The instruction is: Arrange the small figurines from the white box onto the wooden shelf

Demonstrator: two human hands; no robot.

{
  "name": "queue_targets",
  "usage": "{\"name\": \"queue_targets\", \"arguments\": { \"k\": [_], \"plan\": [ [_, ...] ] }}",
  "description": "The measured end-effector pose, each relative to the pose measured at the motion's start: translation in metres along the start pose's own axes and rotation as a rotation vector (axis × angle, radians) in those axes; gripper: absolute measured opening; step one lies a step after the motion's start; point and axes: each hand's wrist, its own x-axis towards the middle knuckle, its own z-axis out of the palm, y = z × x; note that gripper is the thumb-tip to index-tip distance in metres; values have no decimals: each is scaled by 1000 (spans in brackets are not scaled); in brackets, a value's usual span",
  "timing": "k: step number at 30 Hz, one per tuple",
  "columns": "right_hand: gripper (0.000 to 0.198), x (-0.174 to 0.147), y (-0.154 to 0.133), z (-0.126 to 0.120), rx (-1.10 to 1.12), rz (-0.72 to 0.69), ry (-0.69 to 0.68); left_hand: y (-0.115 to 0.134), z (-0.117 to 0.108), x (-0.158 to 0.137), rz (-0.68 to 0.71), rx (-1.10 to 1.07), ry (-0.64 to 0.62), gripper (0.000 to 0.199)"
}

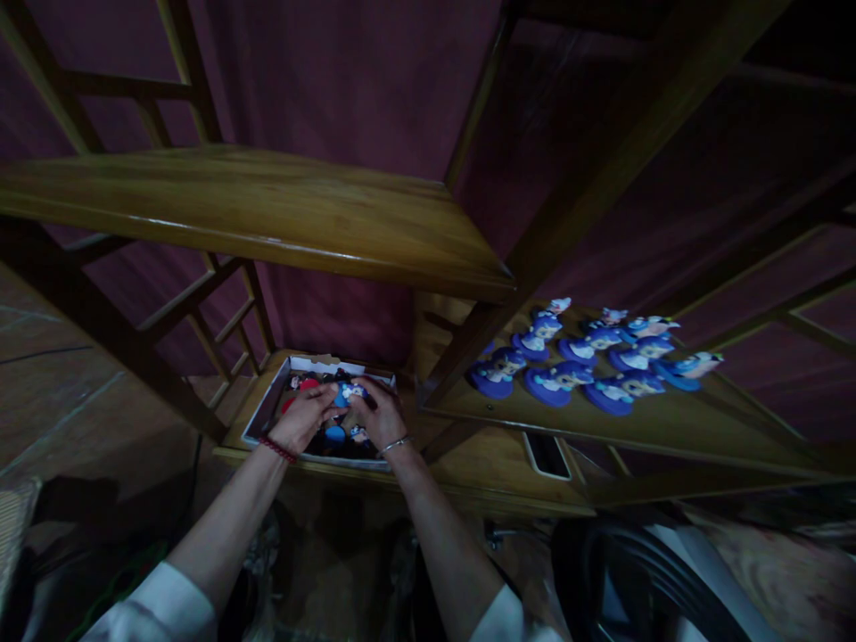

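Both hands are over a shallow white-rimmed box (251, 426) on the low shelf. Between them is a small blue-and-white figurine (350, 392) on a blue base. My left hand (308, 419), with a red bead bracelet at the wrist, is closed on its left side. Closed on its right side is my right hand (380, 414), which wears a thin bracelet. Inside the box lie several other figurines, among them a blue round base (334, 435) and a red piece (308, 385); my hands hide part of the contents.
Several purple-based figurines (559, 378) stand in rows on the right-hand shelf (669, 437). A phone-like dark rectangle with a pale edge (548, 455) lies below it. A thick wooden shelf (267, 214) juts out above my hands. A dark rounded object (629, 571) is at lower right.
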Motion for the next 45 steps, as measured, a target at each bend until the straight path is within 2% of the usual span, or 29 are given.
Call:
{"name": "queue_targets", "arguments": {
  "k": [4,11,16,22,27,32,40,42,45],
  "plan": [
    [27,-1,7,3,-69,-54,-15,-1,2,-2,-10,-24,17,10],
    [28,-1,4,3,-202,-72,-32,3,7,-6,-75,-51,40,19],
    [29,0,2,4,-284,-63,-39,3,7,-6,-68,-37,19,17],
    [28,-1,-1,7,-316,41,-9,-1,7,-7,-46,-34,34,17],
    [27,-1,-2,7,-240,190,-41,-4,11,-9,-22,-42,60,11],
    [19,1,1,9,-218,178,29,-7,13,-10,27,13,-11,6],
    [27,1,6,16,50,451,-25,-12,11,-7,34,39,-16,25],
    [27,0,5,16,44,456,-24,-13,10,-7,40,52,-17,27],
    [25,0,7,15,-40,379,1,-13,9,-6,41,67,-14,25]
  ]
}}
